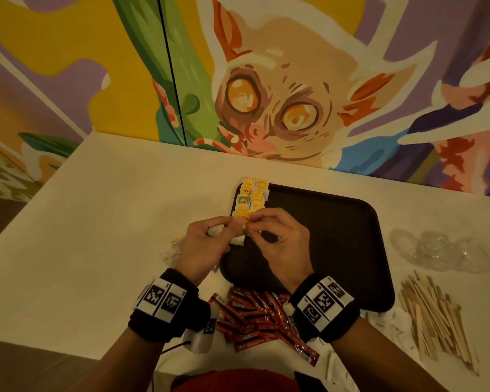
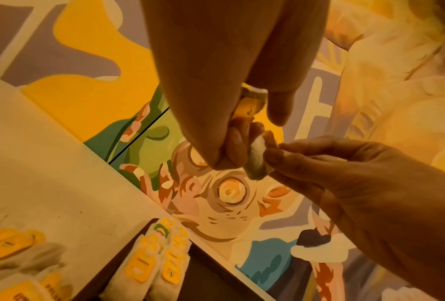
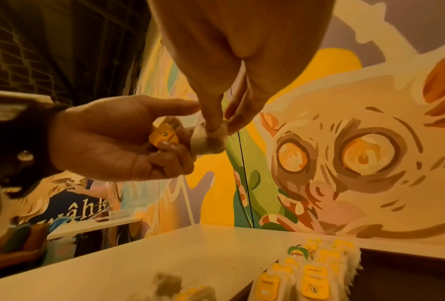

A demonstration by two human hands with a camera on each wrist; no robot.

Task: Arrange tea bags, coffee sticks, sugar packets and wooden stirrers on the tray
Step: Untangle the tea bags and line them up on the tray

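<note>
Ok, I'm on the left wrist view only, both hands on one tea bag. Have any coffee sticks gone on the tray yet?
Observer: No. The coffee sticks lie heaped on the table, off the tray at its near edge.
Operator: And the stirrers?
Observer: The wooden stirrers are piled on the table, right of the tray.
Operator: What's on the tray so far?
Observer: The head view shows only the tea bags, in two rows at its far left edge.
</note>
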